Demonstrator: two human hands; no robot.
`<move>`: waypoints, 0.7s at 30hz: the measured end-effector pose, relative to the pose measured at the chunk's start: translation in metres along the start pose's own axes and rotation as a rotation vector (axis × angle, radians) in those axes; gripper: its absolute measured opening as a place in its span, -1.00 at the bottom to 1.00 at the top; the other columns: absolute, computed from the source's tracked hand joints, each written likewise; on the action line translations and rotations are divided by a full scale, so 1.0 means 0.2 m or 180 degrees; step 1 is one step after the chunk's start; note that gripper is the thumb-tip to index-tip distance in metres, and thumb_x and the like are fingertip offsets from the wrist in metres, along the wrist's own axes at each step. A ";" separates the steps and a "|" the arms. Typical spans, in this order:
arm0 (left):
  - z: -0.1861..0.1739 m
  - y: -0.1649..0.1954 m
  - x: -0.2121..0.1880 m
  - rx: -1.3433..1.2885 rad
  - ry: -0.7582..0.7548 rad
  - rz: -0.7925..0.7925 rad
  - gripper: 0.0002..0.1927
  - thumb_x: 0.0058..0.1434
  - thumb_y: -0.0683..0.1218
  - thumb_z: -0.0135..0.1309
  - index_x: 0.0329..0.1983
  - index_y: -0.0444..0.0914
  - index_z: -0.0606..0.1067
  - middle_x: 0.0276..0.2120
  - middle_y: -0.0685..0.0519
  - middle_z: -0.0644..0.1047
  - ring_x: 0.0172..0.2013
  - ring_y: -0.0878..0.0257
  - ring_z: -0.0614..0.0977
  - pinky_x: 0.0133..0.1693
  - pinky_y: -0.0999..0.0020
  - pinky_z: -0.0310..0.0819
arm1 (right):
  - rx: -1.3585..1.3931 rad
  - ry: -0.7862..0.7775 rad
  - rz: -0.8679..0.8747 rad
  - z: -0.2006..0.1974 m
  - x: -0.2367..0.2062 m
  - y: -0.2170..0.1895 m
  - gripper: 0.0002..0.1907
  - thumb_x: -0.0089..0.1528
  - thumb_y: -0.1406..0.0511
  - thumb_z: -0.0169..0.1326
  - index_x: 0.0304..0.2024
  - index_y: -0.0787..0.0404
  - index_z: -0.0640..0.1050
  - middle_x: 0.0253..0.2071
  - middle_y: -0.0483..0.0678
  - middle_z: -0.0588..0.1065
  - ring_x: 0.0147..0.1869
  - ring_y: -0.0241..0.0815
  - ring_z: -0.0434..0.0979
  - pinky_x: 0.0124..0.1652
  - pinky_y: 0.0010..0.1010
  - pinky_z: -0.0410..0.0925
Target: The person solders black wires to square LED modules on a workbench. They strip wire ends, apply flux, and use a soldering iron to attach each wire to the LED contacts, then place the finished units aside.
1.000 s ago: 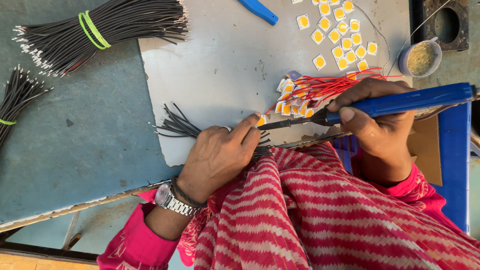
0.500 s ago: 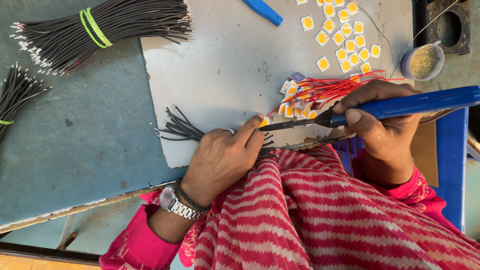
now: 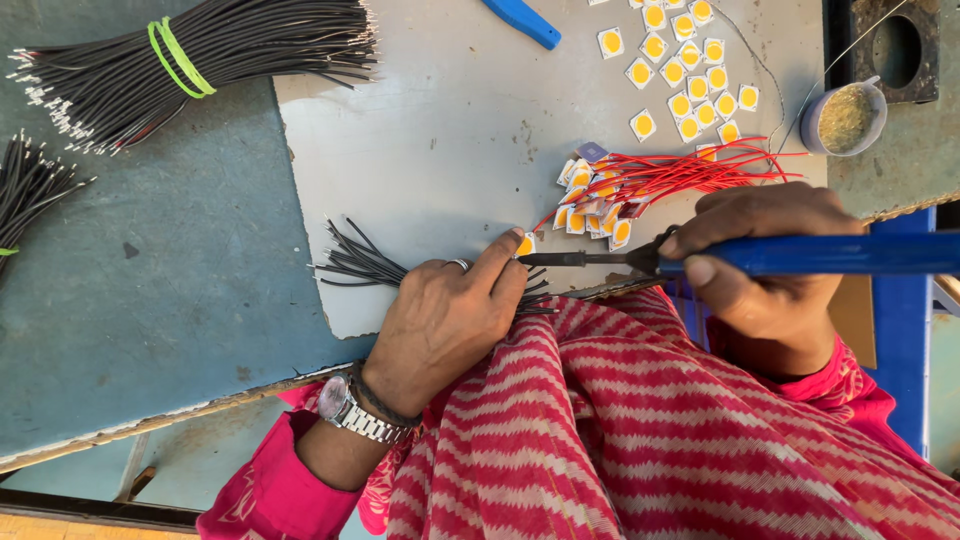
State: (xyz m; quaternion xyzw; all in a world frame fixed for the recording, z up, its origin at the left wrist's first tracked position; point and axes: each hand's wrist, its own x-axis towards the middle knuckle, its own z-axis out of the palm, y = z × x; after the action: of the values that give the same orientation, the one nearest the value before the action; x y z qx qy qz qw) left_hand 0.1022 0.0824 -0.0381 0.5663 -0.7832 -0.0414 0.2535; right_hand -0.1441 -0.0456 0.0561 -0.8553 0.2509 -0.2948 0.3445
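My right hand (image 3: 765,265) grips a blue-handled soldering iron (image 3: 800,255); its dark tip points left at a small yellow square chip (image 3: 525,244). My left hand (image 3: 445,320), with a ring and a metal wristwatch, holds that chip down with a fingertip at the near edge of the grey board (image 3: 450,130). Short black wires (image 3: 360,265) fan out from under my left hand. A heap of yellow chips with red wires (image 3: 650,185) soldered on lies just beyond the iron's tip.
Loose yellow chips (image 3: 690,85) lie at the board's far right, next to a small round pot (image 3: 845,118). A big bundle of black wires (image 3: 200,60) with a green band lies far left; another bundle (image 3: 30,190) is at the left edge. A blue tool (image 3: 520,20) lies at the top.
The view has shifted slightly. Both hands stay at the board's near edge, with the iron's tip still at the chip under my left finger.
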 end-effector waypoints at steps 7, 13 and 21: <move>0.00 0.00 0.00 -0.0032 0.0001 0.0003 -0.92 0.19 -0.18 0.05 -0.27 -0.28 0.49 0.09 -0.09 0.57 -0.60 0.25 0.57 -0.41 0.29 0.51 | 0.0162 0.0228 0.0118 -0.02 -0.02 0.05 -0.90 0.16 0.39 0.12 -0.32 0.35 0.53 -0.35 0.07 0.56 -0.39 -0.18 0.60 -0.29 -0.46 0.50; -0.01 -0.01 0.00 -0.0055 0.0003 0.0020 -0.92 0.19 -0.18 0.05 -0.27 -0.29 0.48 0.09 -0.09 0.56 -0.59 0.24 0.57 -0.41 0.28 0.50 | 0.0430 0.0439 0.0196 0.00 -0.09 0.10 -0.85 0.20 0.41 0.16 -0.24 0.34 0.45 -0.36 0.08 0.56 -0.34 -0.17 0.61 -0.24 -0.43 0.52; 0.00 -0.01 0.00 -0.0087 0.0046 -0.0009 -0.92 0.16 -0.17 0.06 -0.28 -0.27 0.46 0.10 -0.06 0.56 -0.59 0.21 0.55 -0.41 0.27 0.50 | 0.1223 0.1389 0.0489 -0.05 -0.21 0.19 -0.79 0.28 0.36 0.19 -0.21 0.46 0.53 -0.32 0.16 0.56 -0.55 -0.26 0.50 -0.49 -0.56 0.34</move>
State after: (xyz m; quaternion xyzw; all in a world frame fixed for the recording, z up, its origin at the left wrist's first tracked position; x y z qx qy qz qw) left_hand 0.1045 0.0821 -0.0382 0.5642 -0.7799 -0.0484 0.2668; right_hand -0.1881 -0.0479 0.0201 -0.6694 0.3226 -0.4868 0.4593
